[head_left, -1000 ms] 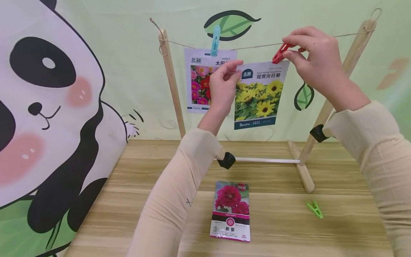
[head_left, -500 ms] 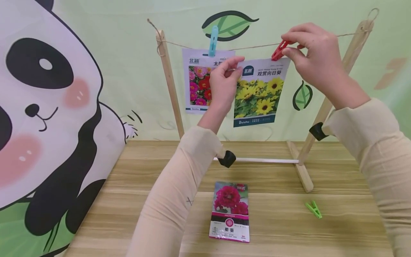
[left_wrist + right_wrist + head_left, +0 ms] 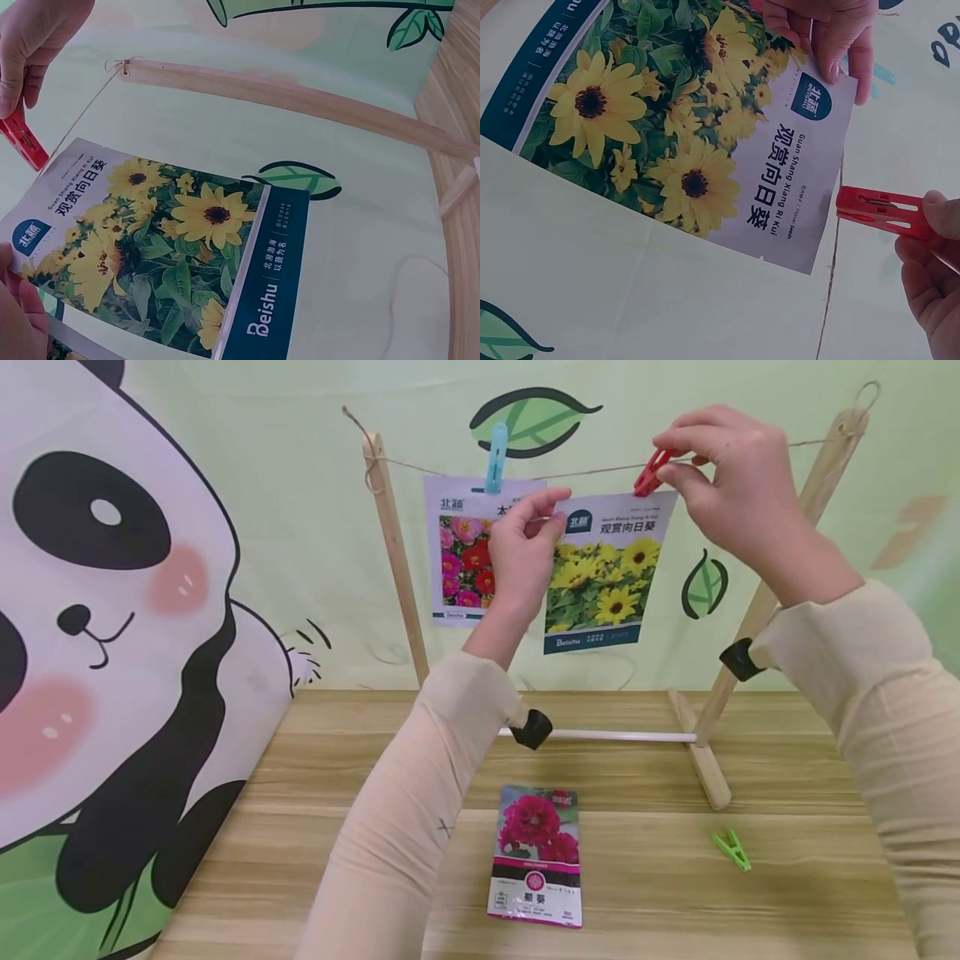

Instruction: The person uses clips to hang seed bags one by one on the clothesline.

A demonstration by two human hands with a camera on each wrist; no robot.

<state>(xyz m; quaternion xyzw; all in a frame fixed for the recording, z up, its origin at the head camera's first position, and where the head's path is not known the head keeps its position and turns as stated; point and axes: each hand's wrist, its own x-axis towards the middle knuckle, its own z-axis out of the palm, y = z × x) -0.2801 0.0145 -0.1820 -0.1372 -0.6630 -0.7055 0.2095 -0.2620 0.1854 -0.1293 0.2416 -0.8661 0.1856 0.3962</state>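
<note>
My left hand (image 3: 525, 547) pinches the top left corner of a sunflower seed packet (image 3: 603, 577), which hangs just below a twine line (image 3: 592, 471). Between the thumb and fingers of my right hand (image 3: 738, 485) is a red clothespin (image 3: 654, 472), its tip at the packet's top edge. In the right wrist view the clothespin (image 3: 881, 210) meets the twine, right beside the packet's upper edge. Left of it, a blue clothespin (image 3: 497, 458) holds another flower seed packet (image 3: 465, 560) on the line, partly hidden behind my left hand.
Two wooden posts (image 3: 397, 560) carry the twine, joined low down by a white rod (image 3: 622, 736). On the wooden table (image 3: 637, 877) lie a hollyhock seed packet (image 3: 535, 856) and a green clothespin (image 3: 732, 849). A panda-printed backdrop (image 3: 315, 527) stands behind.
My right hand and the red clothespin have shifted slightly, the clothespin turning a little steeper. The sunflower packet has risen slightly toward the twine in my left hand.
</note>
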